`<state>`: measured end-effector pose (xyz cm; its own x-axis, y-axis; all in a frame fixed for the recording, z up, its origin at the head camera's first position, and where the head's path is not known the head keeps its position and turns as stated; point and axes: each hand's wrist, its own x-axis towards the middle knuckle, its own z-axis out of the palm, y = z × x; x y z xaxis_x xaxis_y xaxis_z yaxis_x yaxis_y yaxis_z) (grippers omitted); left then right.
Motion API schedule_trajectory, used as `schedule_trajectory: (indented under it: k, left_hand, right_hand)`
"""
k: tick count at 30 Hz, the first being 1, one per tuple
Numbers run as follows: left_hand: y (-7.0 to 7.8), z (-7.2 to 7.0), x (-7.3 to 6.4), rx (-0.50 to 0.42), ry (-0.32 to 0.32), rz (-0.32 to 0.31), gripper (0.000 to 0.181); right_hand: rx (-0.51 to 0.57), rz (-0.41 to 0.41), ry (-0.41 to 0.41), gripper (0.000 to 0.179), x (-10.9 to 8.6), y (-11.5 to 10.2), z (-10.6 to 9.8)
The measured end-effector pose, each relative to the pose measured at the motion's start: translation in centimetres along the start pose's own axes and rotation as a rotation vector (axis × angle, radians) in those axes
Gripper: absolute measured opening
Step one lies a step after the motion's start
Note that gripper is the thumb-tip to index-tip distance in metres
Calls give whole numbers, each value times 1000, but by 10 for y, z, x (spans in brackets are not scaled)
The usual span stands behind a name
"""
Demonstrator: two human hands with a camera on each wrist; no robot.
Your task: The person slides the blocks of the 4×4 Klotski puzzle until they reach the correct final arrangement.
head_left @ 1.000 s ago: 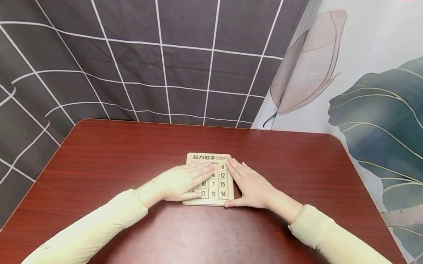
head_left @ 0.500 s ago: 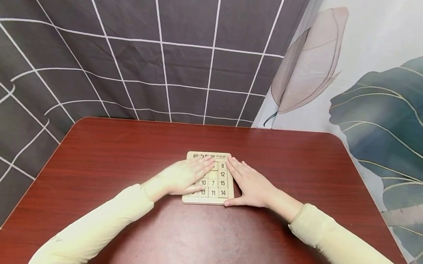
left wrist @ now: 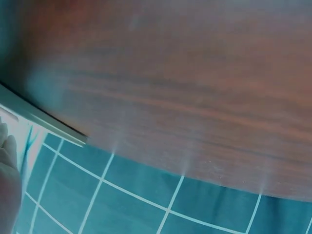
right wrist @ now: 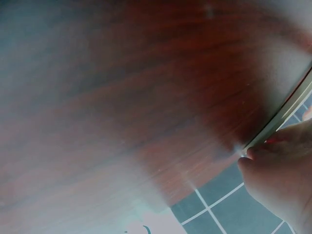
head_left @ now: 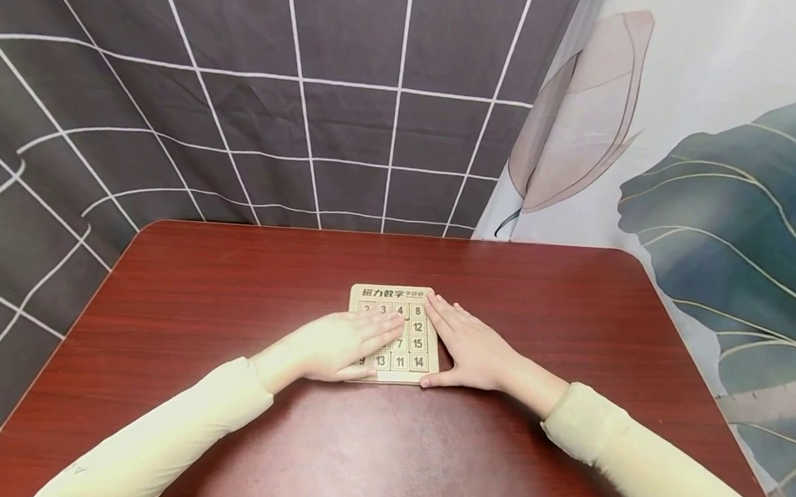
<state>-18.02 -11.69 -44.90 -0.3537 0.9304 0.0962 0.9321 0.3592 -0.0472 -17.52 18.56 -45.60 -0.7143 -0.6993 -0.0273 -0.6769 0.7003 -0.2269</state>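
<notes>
A pale wooden sliding number puzzle (head_left: 396,377) lies flat on the table, with dark characters along its far rim. Tiles 2, 3, 4 and 8 show in its top row; others lie partly under fingers. My left hand (head_left: 336,344) reaches over the puzzle from the left, its straight fingers resting on the second-row tiles and its thumb near the near-left rim. Along the right rim my right hand (head_left: 477,352) lies with straight fingers at the far corner and thumb at the near corner. In the right wrist view, the puzzle's edge (right wrist: 282,117) appears beside the right hand (right wrist: 280,170).
The reddish-brown wooden table (head_left: 230,267) has rounded far corners. Behind it hangs a dark grey curtain (head_left: 351,122) with a white grid. A white curtain with large leaf prints (head_left: 742,188) hangs at the right.
Tile 4 has moved from the second row up to the top row. My left hand went up with it, then came back down toward me. My right hand has stayed at the right rim.
</notes>
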Motion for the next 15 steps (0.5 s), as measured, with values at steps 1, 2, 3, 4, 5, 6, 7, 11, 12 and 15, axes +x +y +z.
schedule_trajectory:
  k: [1,2,3,4,5,6,7,11,12,15]
  left_hand:
    - [3,0,-2,15,10,25,71]
    - [5,1,-4,29,14,43,71]
    - [7,1,-6,39,17,54,71]
    - [9,2,-7,47,17,58,72]
    - [11,2,-8,55,16,57,72]
    - [12,3,-8,61,13,54,72]
    - [13,4,-9,64,8,47,72]
    - [13,5,-6,66,1,25,70]
    - [12,5,-5,60,1,20,70]
    - [7,4,0,41,-14,-3,68]
  right_hand:
    - [0,1,-2,122,0,0,0]
    - [-1,2,-4,122,-1,0,0]
    - [-2,2,-5,122,-1,0,0]
    - [0,3,-5,122,-1,-1,0]
    - [0,3,-4,122,-1,-1,-1]
    - [1,3,-3,122,-1,-1,-1]
    - [0,3,-1,122,-1,-1,-1]
    - [4,2,-4,121,-1,-2,-1]
    - [6,2,-5,121,-1,-2,-2]
    - [12,4,-8,121,-1,-3,-3]
